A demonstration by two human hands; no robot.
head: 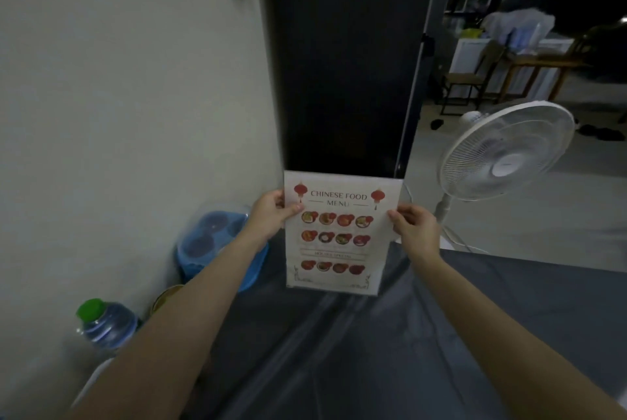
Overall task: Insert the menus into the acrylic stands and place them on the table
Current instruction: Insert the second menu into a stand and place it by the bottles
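Fingers (292,208) of the left hand (269,216) pinch the left edge of the white paper "Chinese Food Menu" sheet with red lanterns and dish photos (341,233), thumb on the front face. Fingers of the right hand (415,226) grip the sheet's right edge the same way, thumb in front. The menu is held upright, above the far edge of the desk; it seems to sit inside a clear acrylic stand (399,189), whose transparent rim shows past the paper on the top and right sides. Cannot tell if its bottom touches the desk.

Largest first: pale cream wall (129,97) fills the left side; tall black panel (342,63) stands behind the menu. Dark grey desk covered with a clear plastic sheet (339,351) runs below both forearms, bare through the middle and right, so open room there. White pedestal fan (505,151) stands on the floor right of the menu, beyond the desk's far edge. Blue round plastic container with clear lid (217,243) sits against the wall at the desk's left edge, just beside the left wrist. Clear water bottle with green cap (105,321) is nearer, also along the wall.
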